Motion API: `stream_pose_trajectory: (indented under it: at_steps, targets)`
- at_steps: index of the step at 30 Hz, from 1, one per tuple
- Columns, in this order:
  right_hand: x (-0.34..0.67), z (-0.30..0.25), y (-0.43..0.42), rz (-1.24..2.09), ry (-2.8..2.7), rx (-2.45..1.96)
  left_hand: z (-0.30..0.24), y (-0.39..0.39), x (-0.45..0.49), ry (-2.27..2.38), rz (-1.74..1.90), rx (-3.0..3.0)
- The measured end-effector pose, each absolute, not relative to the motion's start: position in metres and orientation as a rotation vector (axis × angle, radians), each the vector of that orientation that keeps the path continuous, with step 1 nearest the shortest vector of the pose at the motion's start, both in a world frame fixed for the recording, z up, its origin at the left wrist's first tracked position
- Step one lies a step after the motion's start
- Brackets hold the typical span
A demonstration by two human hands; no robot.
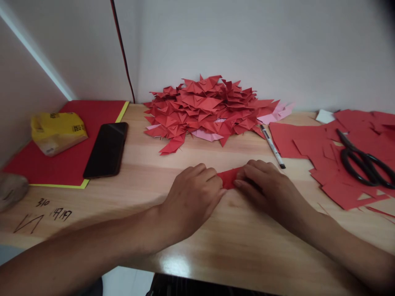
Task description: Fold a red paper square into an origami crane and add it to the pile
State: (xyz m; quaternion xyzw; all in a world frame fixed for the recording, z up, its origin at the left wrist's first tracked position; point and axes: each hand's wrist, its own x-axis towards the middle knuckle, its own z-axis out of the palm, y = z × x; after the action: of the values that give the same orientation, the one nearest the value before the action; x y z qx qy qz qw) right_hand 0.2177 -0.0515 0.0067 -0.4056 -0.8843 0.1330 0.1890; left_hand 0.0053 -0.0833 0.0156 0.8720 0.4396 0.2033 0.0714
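A narrow strip of folded red paper (228, 177) lies between my two hands, just above or on the wooden table. My left hand (195, 199) has its fingers curled closed over the paper's left end. At the right end, my right hand (268, 183) pinches the paper between thumb and fingers. Both ends of the paper are hidden under my fingers. Behind my hands, a big heap of folded red paper pieces (200, 107) rests against the wall, with a few pink ones (207, 135) among them.
A pen (271, 144) lies right of the heap. Farther right, black-handled scissors (364, 162) rest on scattered red paper sheets (342, 195). On the left are a black phone (106, 150), red and yellow sheets (66, 170) and a yellow packet (58, 131). Handwriting marks the table's left front.
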Motion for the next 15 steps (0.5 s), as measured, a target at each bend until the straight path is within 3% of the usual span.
stream_pose_trajectory:
  at_steps: [15]
  targets:
    - [0.2190, 0.0104, -0.0568, 0.269, -2.599, -1.099, 0.0145, -0.0846, 0.0059, 1.294, 0.557, 2.602]
